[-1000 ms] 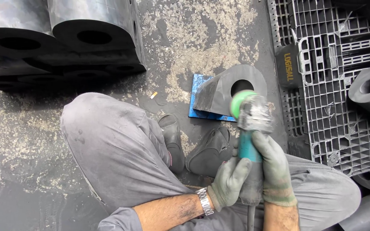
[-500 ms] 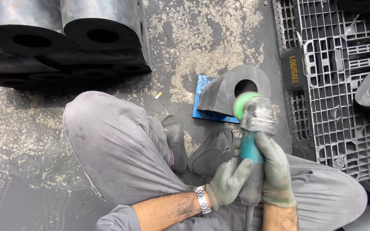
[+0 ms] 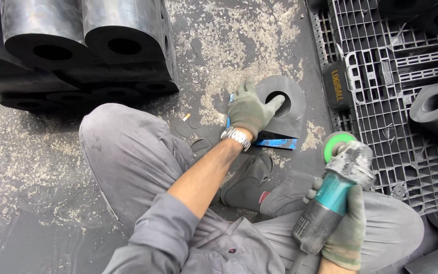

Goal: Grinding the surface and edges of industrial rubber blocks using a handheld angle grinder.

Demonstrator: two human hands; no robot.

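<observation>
I sit on the floor with my legs folded. My left hand (image 3: pixel 250 108), in a grey-green glove, rests on a black rubber block (image 3: pixel 290 109) with a round hole through it, one finger reaching into the hole. The block lies on a blue plate (image 3: pixel 278 143) on the floor. My right hand (image 3: pixel 345 228), gloved too, grips the body of a teal angle grinder (image 3: pixel 333 195). Its green disc (image 3: pixel 336 141) is held up to the right of the block and does not touch it.
A stack of large black rubber blocks with holes (image 3: pixel 84 48) stands at the top left. A dark plastic pallet (image 3: pixel 396 101) with more rubber pieces (image 3: pixel 434 109) fills the right side. Pale dust covers the floor (image 3: pixel 234 45). My dark shoes (image 3: pixel 247 180) are in front of me.
My left hand has let go of the grinder and reached forward onto the rubber block. The grinder has moved right and back from the block, held by the right hand alone.
</observation>
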